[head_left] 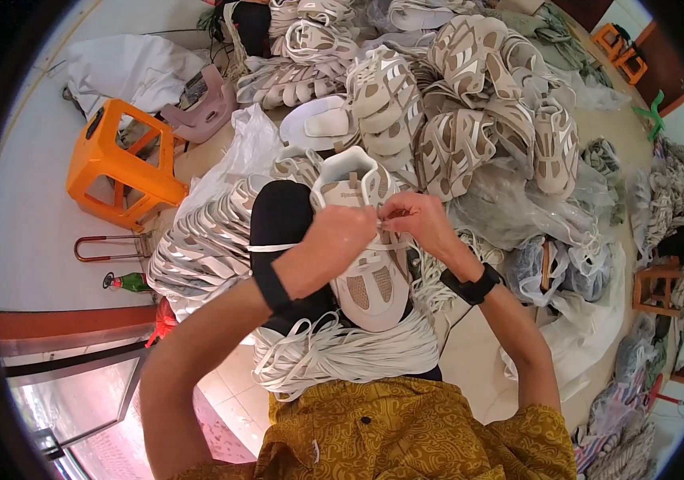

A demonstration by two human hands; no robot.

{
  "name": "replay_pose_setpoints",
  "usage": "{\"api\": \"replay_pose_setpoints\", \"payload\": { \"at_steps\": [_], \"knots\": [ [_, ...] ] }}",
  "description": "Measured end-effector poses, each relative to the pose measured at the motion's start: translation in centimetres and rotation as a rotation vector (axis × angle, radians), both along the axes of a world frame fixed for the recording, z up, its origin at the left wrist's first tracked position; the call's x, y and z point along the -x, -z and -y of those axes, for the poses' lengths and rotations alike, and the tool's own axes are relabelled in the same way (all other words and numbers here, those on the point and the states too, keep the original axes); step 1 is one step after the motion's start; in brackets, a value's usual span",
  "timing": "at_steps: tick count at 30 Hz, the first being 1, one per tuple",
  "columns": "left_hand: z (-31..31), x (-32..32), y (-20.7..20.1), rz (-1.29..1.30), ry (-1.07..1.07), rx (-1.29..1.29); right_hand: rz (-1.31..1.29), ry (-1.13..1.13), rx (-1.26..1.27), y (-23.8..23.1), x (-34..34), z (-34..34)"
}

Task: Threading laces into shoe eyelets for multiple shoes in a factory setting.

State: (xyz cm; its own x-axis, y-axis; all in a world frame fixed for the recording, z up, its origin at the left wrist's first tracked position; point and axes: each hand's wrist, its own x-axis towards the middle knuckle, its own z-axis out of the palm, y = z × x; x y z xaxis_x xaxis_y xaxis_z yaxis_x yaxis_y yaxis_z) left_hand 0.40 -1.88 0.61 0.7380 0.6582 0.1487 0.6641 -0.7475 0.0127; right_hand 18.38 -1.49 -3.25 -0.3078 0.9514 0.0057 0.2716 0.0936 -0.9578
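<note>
A cream and beige sneaker upper (374, 308) rests on my lap, its toe end toward me and its collar away from me. My left hand (340, 244) is closed over the lacing area, fingers pinched on a white shoelace (274, 248) that also runs out across my dark-clothed left thigh. From the other side, my right hand (422, 224) pinches at the eyelet edge, its fingertips meeting those of the left. The lace ends between the fingertips are mostly hidden. A thick bundle of white shoelaces (350, 352) lies across my lap below the toe.
Stacked sneaker uppers (206, 240) lie left of my leg, with larger piles (454, 144) ahead. An orange stool (122, 164) and a mauve plastic seat (202, 104) stand at the left. Clear plastic bags (518, 200) and a green bottle (130, 282) are also around me.
</note>
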Motion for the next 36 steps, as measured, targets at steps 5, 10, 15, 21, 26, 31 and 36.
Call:
{"api": "replay_pose_setpoints", "payload": {
  "at_steps": [5, 10, 15, 21, 26, 31, 36],
  "knots": [
    [-0.5, 6.7, -7.0, 0.552, -0.682, 0.890, -0.084, 0.007, 0.075, 1.0, -0.2, -0.1],
    [4.9, 11.5, -13.9, 1.585, -0.505, 1.068, -0.039, 0.011, 0.018, 0.0, -0.4, 0.1],
    [4.6, 9.7, -14.7, 1.774, -0.375, 1.259, 0.267, -0.085, -0.646, -6.2, 3.2, 2.4],
    [4.4, 7.3, -15.7, 1.767, -0.231, 1.257, 0.099, -0.309, -0.706, -7.2, 6.3, 1.1],
    [1.1, 17.7, -11.7, 2.223, -0.051, 1.168, -0.177, 0.174, -0.467, -8.6, -3.1, -4.2],
    [1.6, 35.0, -4.6, 2.399, -0.335, 0.511, -0.809, 0.475, -0.070, -7.3, -18.1, -8.3],
    [3.7, 46.4, -1.6, 2.438, -0.265, 0.641, -0.788, 0.659, -0.044, -6.8, -24.4, -7.3]
  ]
}}
